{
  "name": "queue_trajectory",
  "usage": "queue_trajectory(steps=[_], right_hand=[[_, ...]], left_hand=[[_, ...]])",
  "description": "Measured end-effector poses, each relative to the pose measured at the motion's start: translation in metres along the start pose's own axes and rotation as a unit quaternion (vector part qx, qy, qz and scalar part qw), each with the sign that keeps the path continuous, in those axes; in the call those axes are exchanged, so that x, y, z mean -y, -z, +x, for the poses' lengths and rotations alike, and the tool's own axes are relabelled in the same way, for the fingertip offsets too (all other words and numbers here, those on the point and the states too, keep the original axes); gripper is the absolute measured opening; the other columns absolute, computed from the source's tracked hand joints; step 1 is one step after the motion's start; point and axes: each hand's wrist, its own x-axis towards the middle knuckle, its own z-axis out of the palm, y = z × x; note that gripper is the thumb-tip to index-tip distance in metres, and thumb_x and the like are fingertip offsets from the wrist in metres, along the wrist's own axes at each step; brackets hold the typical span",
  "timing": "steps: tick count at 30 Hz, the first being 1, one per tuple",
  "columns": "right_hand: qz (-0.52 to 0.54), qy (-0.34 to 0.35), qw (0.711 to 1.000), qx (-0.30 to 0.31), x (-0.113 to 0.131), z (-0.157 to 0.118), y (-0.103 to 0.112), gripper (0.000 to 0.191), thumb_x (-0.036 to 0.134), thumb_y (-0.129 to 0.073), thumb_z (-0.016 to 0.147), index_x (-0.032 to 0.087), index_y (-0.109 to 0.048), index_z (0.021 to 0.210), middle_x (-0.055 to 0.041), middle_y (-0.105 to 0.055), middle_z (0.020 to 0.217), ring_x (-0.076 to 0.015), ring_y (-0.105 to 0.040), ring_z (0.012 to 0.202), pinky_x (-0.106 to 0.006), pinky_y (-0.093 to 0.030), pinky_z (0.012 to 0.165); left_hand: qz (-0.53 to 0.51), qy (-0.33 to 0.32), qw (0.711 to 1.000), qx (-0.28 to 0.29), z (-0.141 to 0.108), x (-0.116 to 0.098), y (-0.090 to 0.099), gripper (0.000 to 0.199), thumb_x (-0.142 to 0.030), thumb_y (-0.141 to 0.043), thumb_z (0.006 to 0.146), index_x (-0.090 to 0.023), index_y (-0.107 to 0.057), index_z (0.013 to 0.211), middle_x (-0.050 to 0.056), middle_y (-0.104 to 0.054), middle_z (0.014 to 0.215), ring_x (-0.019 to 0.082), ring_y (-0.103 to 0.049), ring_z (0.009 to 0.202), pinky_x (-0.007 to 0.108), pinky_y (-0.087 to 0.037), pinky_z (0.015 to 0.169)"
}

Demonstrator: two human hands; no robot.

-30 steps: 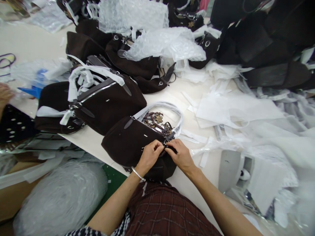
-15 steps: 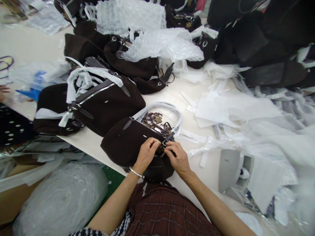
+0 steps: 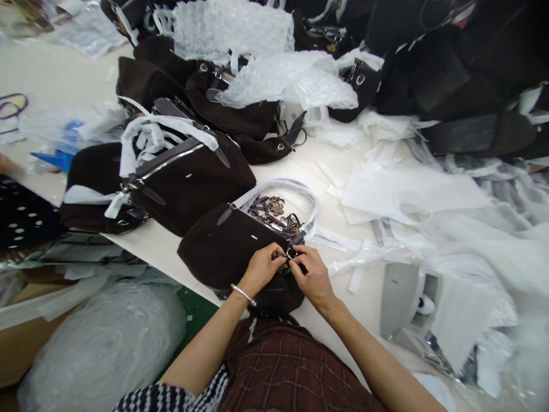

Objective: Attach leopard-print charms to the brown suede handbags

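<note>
dark brown handbag (image 3: 223, 247) is resting at the near edge of the desk (image 3: 295, 163), its wrapped handle (image 3: 295, 183) arching around a charm chain (image 3: 275, 207). the left hand (image 3: 262, 268) and right hand (image 3: 315, 274) are pinching what seems to be a small metal fitting (image 3: 290, 253), partly hidden by fingers. a second handbag (image 3: 193, 189) is sitting against the first, toward the desk's left.

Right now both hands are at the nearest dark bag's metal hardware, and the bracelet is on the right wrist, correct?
Wrong wrist: the head view shows the bracelet on the left. The left hand and right hand are at the metal hardware of the nearest dark bag.
</note>
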Motion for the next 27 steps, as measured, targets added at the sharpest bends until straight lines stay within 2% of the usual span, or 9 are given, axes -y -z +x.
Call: queue_trajectory(steps=[3,6,10,20,27], right_hand=[[-0.020,0.033,0.999,0.006,-0.002,0.000,-0.004,0.013,0.013,-0.055,0.086,0.020,-0.063,0.079,-0.0133,-0.061,0.115,-0.0242,-0.055,0.112,-0.045,-0.048,0.098],[-0.042,0.054,0.998,0.015,-0.002,0.001,-0.007,0.012,0.011,-0.055,0.085,0.018,-0.063,0.079,-0.0152,-0.059,0.120,-0.0263,-0.053,0.114,-0.048,-0.046,0.099],[-0.057,0.051,0.997,0.024,0.000,0.002,-0.007,0.013,0.011,-0.055,0.085,0.018,-0.064,0.079,-0.0150,-0.057,0.124,-0.0271,-0.052,0.116,-0.049,-0.045,0.101],[-0.075,0.051,0.995,0.034,-0.001,0.009,-0.007,0.015,0.010,-0.054,0.085,0.016,-0.065,0.077,-0.0162,-0.059,0.117,-0.0270,-0.052,0.112,-0.046,-0.048,0.098],[-0.087,0.026,0.995,0.045,-0.002,0.013,-0.010,0.015,0.010,-0.057,0.084,0.016,-0.066,0.075,-0.0154,-0.059,0.116,-0.0270,-0.052,0.110,-0.045,-0.049,0.097]], left_hand=[[-0.071,0.005,0.997,0.014,-0.001,0.002,0.003,0.013,-0.022,-0.054,0.082,-0.019,-0.066,0.088,-0.001,-0.065,0.079,0.014,-0.057,0.074,0.023,-0.043,0.069],[-0.094,0.017,0.995,0.032,-0.001,0.000,0.006,0.018,-0.021,-0.050,0.083,-0.018,-0.067,0.089,0.000,-0.067,0.081,0.014,-0.059,0.076,0.023,-0.044,0.071],[-0.078,0.004,0.996,0.043,0.000,-0.004,0.008,0.021,-0.021,-0.046,0.085,-0.018,-0.066,0.085,0.000,-0.068,0.082,0.015,-0.059,0.078,0.023,-0.045,0.074],[-0.070,-0.013,0.996,0.046,0.002,0.001,0.007,0.023,-0.019,-0.042,0.086,-0.019,-0.065,0.088,0.001,-0.067,0.086,0.016,-0.059,0.083,0.025,-0.045,0.079],[-0.032,-0.063,0.997,0.018,0.001,0.006,0.003,0.020,-0.020,-0.044,0.088,-0.021,-0.064,0.088,0.001,-0.064,0.089,0.016,-0.057,0.088,0.026,-0.043,0.083]])
